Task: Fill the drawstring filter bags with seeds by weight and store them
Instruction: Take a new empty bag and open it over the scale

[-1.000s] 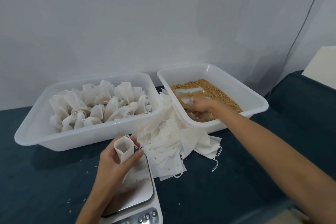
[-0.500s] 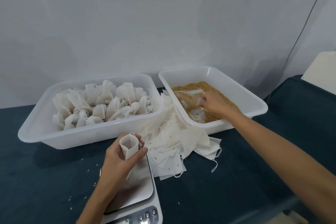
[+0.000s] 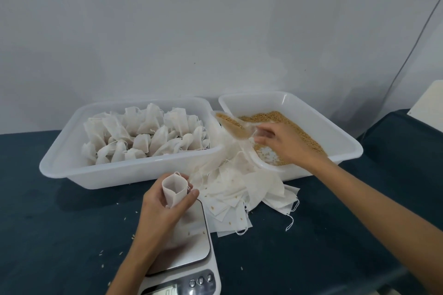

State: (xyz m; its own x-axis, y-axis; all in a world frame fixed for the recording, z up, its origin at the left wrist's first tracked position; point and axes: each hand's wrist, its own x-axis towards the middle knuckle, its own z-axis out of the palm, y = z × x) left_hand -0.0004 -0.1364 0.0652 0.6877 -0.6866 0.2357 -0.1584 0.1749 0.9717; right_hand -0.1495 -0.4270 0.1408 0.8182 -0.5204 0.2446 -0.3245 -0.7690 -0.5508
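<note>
The left hand curls its fingers round one open filter bag, mouth up, held just above the plate of the scale at the near bench edge. The right hand pinches the handle of a clear scoop loaded with seeds, tilted over the left rim of the seed tray. Two white trays sit side by side against the wall; the left tray holds many filled, tied bags, too crowded to count. A loose heap of flat empty bags lies between scale and trays. Stray seeds dot the dark bench, which is open to the left and right front.
</note>
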